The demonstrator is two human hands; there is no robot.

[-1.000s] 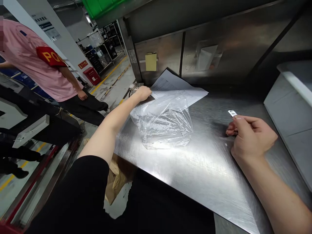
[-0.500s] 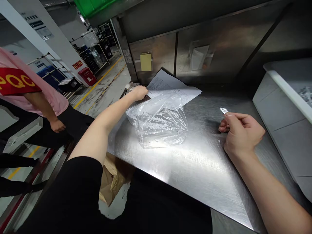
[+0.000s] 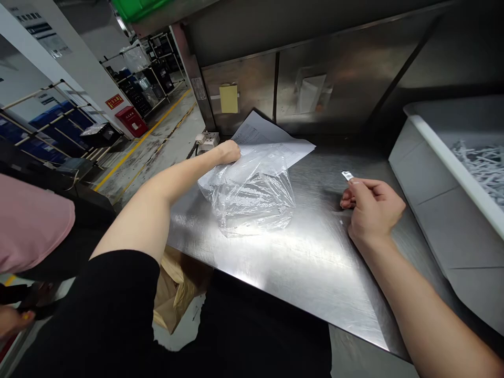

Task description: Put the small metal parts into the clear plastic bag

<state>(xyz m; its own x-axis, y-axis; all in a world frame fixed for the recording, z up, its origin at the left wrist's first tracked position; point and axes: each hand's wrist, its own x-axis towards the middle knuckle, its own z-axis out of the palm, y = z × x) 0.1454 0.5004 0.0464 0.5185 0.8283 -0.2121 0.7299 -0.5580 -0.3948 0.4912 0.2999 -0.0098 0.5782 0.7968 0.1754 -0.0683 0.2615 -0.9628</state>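
Apparently bagging: left hand (image 3: pixel 229 152) pinches the crumpled clear plastic bag (image 3: pixel 250 191) on the steel bench (image 3: pixel 315 262). Right hand (image 3: pixel 372 210) grips a small silver metal tab (image 3: pixel 347 175). Next, the bag's mouth probably needs opening.

The brushed steel counter (image 3: pixel 315 262) is silver-grey with fine scratch lines. On it lies a clear, crinkled plastic bag (image 3: pixel 252 197) over a white printed paper sheet (image 3: pixel 268 139) — black text. A pale yellow sticky note (image 3: pixel 229 98) marks the dull grey back panel (image 3: pixel 334 79). The rectangular plastic bin (image 3: pixel 429 184) is light grey — white shreds inside.
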